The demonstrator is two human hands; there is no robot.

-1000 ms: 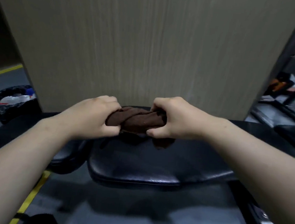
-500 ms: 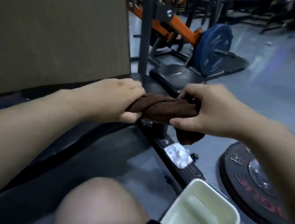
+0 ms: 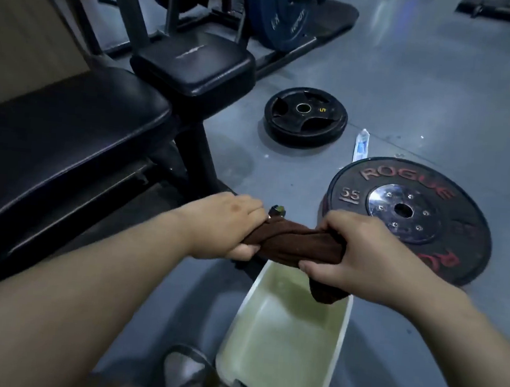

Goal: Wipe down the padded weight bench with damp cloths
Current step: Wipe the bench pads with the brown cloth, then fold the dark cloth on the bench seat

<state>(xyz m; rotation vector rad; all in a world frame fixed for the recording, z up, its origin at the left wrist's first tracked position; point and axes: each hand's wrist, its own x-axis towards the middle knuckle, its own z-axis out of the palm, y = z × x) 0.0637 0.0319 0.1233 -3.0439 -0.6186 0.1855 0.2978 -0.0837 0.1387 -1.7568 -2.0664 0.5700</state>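
Note:
A brown cloth [image 3: 297, 243] is twisted into a tight rope between my hands. My left hand [image 3: 224, 224] grips its left end and my right hand [image 3: 362, 252] grips its right end, with a loose tail hanging below the right fist. The cloth hangs over the far end of a white rectangular basin [image 3: 284, 334] on the floor. The black padded weight bench [image 3: 62, 127] stretches along the left side, and a smaller black pad [image 3: 197, 64] sits beyond it.
A large black 55 weight plate [image 3: 409, 213] lies on the grey floor right of the basin, a smaller black plate [image 3: 305, 116] farther off. A small plastic bottle [image 3: 362, 144] lies between them. A blue plate [image 3: 279, 10] on a rack stands at the back. A shoe [image 3: 188, 372] is beside the basin.
The view swung from the bench and wall to the right and down to the floor. Both hands carried the twisted cloth off the bench to above the white basin.

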